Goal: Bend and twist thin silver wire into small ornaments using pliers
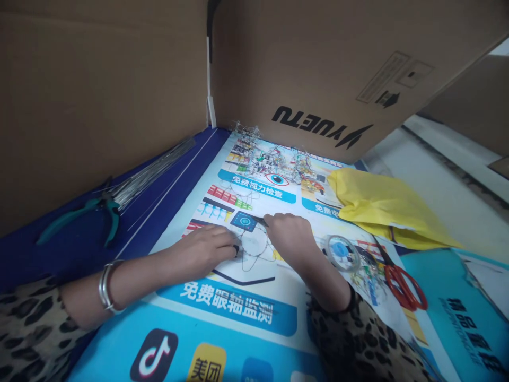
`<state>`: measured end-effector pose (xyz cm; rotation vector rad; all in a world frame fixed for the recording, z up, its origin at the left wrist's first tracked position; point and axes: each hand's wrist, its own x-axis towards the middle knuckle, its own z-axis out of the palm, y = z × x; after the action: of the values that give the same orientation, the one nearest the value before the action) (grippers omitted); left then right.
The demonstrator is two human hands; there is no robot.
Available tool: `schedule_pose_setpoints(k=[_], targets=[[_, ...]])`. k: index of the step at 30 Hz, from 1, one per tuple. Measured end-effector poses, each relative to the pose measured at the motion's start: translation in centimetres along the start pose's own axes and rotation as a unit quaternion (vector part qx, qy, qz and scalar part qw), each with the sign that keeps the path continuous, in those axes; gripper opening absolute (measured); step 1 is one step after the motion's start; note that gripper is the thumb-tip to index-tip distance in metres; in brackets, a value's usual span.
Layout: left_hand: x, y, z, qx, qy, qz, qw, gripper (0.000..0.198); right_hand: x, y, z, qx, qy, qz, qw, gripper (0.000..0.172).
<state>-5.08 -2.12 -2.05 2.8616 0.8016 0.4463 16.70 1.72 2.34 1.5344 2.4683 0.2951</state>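
Over the printed sheet, a loop of thin wire lies between my two hands. My left hand, with a dark ring on one finger, is closed at the loop's left side and pinches the wire. On the right, my right hand is closed in a fist at the loop's upper right. A short dark pointed piece shows at its fingertips; what it is I cannot make out. Behind the hands lie tangled pieces of bent wire with small coloured bits.
Teal-handled pliers and a bundle of straight wires lie left. Right are a clear round spool, red-handled scissors, a yellow cloth bag and a teal bag. Cardboard walls stand behind and left.
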Motion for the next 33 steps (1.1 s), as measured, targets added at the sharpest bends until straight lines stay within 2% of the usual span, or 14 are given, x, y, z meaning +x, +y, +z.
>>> schedule_pose_setpoints(k=[6,12,19,24,28,33], targets=[[0.5,0.3,0.4,-0.020,0.025,-0.035,0.999,0.026,-0.7,0.1,-0.1,0.002,-0.001,0.005,1.000,0.016],[0.9,0.4,0.4,0.032,-0.024,-0.048,0.998,0.022,-0.6,0.4,0.4,-0.002,0.010,-0.007,1.000,0.014],[0.8,0.5,0.0,0.028,-0.021,-0.035,0.999,0.021,-0.6,1.0,0.2,-0.005,0.046,-0.043,0.998,0.011],[0.6,0.4,-0.1,0.029,0.013,-0.017,0.999,0.022,-1.3,1.1,-0.2,-0.007,0.092,-0.107,0.990,0.011],[0.6,0.4,-0.2,0.027,0.025,-0.013,0.999,0.021,-1.6,0.5,-0.2,-0.001,0.104,-0.173,0.979,0.011],[0.7,0.5,-0.3,0.032,0.016,-0.014,0.999,0.021,-1.5,0.2,-0.3,-0.002,0.099,-0.177,0.979,0.013]])
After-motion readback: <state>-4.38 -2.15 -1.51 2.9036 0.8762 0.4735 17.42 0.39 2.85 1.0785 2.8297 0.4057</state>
